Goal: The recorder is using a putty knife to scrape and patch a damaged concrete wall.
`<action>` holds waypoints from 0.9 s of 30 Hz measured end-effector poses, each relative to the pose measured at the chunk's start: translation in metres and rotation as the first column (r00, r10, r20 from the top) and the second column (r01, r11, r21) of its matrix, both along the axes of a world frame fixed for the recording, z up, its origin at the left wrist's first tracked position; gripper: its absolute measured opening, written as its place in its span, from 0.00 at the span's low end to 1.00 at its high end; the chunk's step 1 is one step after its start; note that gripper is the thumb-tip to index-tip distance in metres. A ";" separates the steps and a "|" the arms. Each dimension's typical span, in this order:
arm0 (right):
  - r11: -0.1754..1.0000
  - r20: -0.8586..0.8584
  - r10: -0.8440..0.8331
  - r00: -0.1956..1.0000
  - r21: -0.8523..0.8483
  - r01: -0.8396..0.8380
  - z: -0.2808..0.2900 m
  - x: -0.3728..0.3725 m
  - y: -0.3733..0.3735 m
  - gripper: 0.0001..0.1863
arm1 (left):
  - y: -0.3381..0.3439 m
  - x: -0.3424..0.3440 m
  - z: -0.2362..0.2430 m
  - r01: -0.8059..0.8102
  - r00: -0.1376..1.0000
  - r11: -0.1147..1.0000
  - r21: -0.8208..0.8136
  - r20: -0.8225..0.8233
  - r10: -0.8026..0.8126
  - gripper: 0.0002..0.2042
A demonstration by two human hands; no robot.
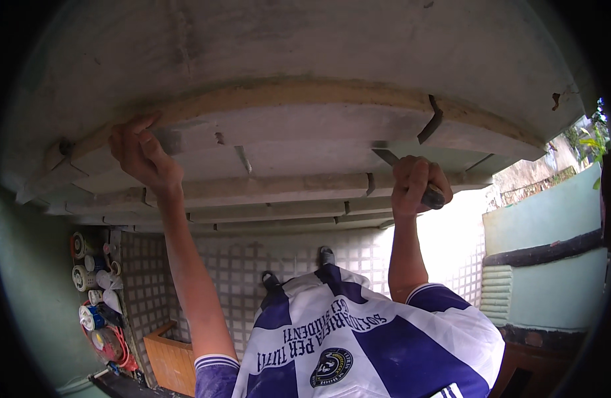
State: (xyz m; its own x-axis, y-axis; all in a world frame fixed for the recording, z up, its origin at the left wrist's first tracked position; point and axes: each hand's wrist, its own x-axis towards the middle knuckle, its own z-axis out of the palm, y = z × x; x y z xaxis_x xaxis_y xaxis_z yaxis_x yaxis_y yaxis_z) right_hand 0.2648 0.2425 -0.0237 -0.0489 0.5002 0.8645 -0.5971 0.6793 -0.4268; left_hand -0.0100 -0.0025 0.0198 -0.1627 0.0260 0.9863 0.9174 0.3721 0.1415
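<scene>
Moulding bands (279, 119) fill the top half of our view, stepped plaster ledges curving from nine o'clock across to three o'clock under a grey wall (318, 33). We count several tiers, each with a pale sandy upper edge, broken by dark notches near one o'clock and two o'clock. Below them, at six o'clock, the tiled floor (252, 265) shows its square grid, with bare tiles between our arms. At four o'clock a pale green low wall (550, 278) with a dark cap closes the right side; daylight shows beyond it. At five o'clock our purple-and-white shirt (358, 338) takes the lower edge. At eight o'clock a clutter of buckets and tools (96, 305) hugs the left wall, with a wooden box (169, 358) just beside it.

Our left hand (143, 156), at ten o'clock, presses on the top ledge's left end, fingers spread flat against it, holding nothing. Our right hand (415, 182), at two o'clock, is clenched round a dark-handled trowel (411, 176), its blade touching the ledge just left of the big notch.
</scene>
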 end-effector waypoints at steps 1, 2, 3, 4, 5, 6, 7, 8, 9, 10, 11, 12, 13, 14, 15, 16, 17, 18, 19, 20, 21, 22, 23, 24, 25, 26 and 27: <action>1.000 -0.004 -0.004 1.000 0.001 0.004 -0.006 -0.003 0.002 0.22 | 0.000 0.000 0.000 0.004 1.000 1.000 0.001 -0.004 -0.004 0.24; 0.997 0.115 -0.067 0.991 -0.034 0.071 -0.014 -0.012 0.004 0.22 | 0.000 0.000 0.001 0.012 1.000 1.000 0.004 -0.015 -0.012 0.24; 0.988 0.234 -0.123 0.964 -0.060 0.141 -0.017 -0.017 0.006 0.22 | -0.001 0.000 0.002 0.021 0.999 1.000 0.007 -0.026 -0.021 0.24; 0.988 0.226 -0.126 0.966 -0.059 0.143 -0.019 -0.012 0.004 0.22 | -0.001 0.002 0.002 0.023 0.999 1.000 0.010 -0.035 -0.022 0.24; 0.989 0.140 -0.145 0.979 0.001 0.147 -0.015 -0.004 -0.004 0.21 | -0.002 0.005 -0.001 0.023 1.000 1.000 0.005 -0.005 -0.023 0.24; 0.986 0.053 -0.159 0.986 0.060 0.156 -0.013 0.000 -0.008 0.21 | -0.003 0.006 -0.002 0.024 0.999 1.000 0.000 0.025 -0.024 0.24; 0.991 0.012 -0.122 0.992 0.046 0.122 -0.012 -0.006 -0.005 0.21 | -0.003 0.003 -0.001 0.020 1.000 1.000 0.001 0.023 -0.020 0.24; 0.991 0.013 -0.126 0.992 0.045 0.126 -0.008 -0.006 -0.003 0.21 | 0.000 0.002 0.001 0.033 0.999 0.999 0.014 0.005 -0.033 0.24; 0.984 0.062 -0.175 0.983 0.023 0.174 -0.002 -0.006 -0.002 0.21 | 0.001 0.001 0.001 0.046 0.999 0.999 0.028 -0.013 -0.046 0.24; 0.975 0.112 -0.222 0.969 0.004 0.223 0.002 -0.005 -0.002 0.21 | 0.001 0.003 0.001 0.050 0.999 0.998 0.026 -0.011 -0.049 0.24; 0.975 0.112 -0.223 0.969 0.004 0.223 0.002 -0.002 0.000 0.21 | 0.000 0.003 0.001 0.031 1.000 0.999 0.026 0.000 -0.031 0.24; 0.994 0.067 -0.086 0.994 -0.067 0.091 0.001 0.005 0.005 0.21 | 0.001 0.003 0.001 0.012 1.000 1.000 0.025 0.010 -0.012 0.24; 0.990 0.014 0.049 0.999 -0.131 -0.047 0.001 0.009 0.007 0.21 | 0.001 0.001 -0.001 0.013 1.000 1.000 0.026 0.011 -0.013 0.24; 0.990 0.013 0.045 0.999 -0.132 -0.043 -0.001 0.004 0.008 0.21 | 0.002 0.000 0.000 0.018 1.000 0.999 0.038 -0.002 -0.018 0.24; 0.986 0.145 -0.138 0.980 -0.077 0.151 -0.006 -0.005 0.009 0.21 | 0.004 -0.001 0.001 0.032 0.999 0.998 0.054 -0.016 -0.031 0.24; 0.943 0.263 -0.320 0.910 0.002 0.332 -0.008 -0.009 0.009 0.22 | 0.005 0.001 0.000 0.045 0.999 0.997 0.056 -0.016 -0.044 0.24; 0.946 0.261 -0.315 0.912 0.004 0.325 -0.009 -0.010 0.003 0.22 | 0.001 0.000 -0.002 0.026 1.000 0.999 0.042 -0.014 -0.025 0.24; 0.971 0.142 -0.233 0.962 -0.009 0.237 -0.011 -0.006 -0.005 0.22 | 0.000 -0.001 -0.004 0.006 1.000 1.000 0.030 -0.011 -0.006 0.24; 0.989 0.021 -0.145 0.989 -0.011 0.145 -0.012 -0.006 -0.009 0.22 | 0.000 -0.004 -0.003 -0.002 1.000 0.999 0.035 -0.011 0.002 0.24; 0.989 0.028 -0.148 0.989 -0.011 0.149 -0.012 -0.004 -0.009 0.22 | 0.000 -0.004 -0.001 0.005 1.000 0.999 0.032 -0.023 -0.004 0.23; 0.983 0.058 -0.173 0.983 -0.043 0.176 -0.012 -0.005 -0.007 0.22 | 0.000 -0.003 -0.001 0.011 0.999 1.000 0.029 -0.036 -0.010 0.22; 0.976 0.088 -0.197 0.977 -0.075 0.203 -0.012 -0.006 -0.003 0.22 | 0.002 -0.001 -0.002 0.013 0.999 1.000 0.026 -0.029 -0.013 0.22; 0.984 0.157 -0.167 0.974 -0.029 0.173 -0.013 -0.016 0.006 0.22 | 0.003 -0.003 -0.003 -0.001 1.000 0.999 0.050 -0.024 0.002 0.20; 0.985 0.155 -0.164 0.974 -0.032 0.171 -0.013 -0.013 0.004 0.22 | 0.004 -0.005 -0.003 -0.016 1.000 0.997 0.072 -0.019 0.018 0.17; 0.993 0.096 -0.092 0.991 -0.067 0.099 -0.012 -0.007 0.000 0.22 | 0.004 -0.005 -0.004 -0.019 1.000 0.997 0.070 -0.021 0.020 0.17; 0.995 0.038 -0.017 0.999 -0.095 0.020 -0.011 0.000 -0.002 0.22 | 0.006 -0.003 -0.006 0.048 0.999 0.993 0.104 -0.001 -0.048 0.15; 0.997 -0.010 -0.003 1.000 -0.082 0.002 -0.015 0.007 -0.002 0.22 | 0.006 -0.002 -0.006 0.113 0.993 0.984 0.139 0.015 -0.116 0.12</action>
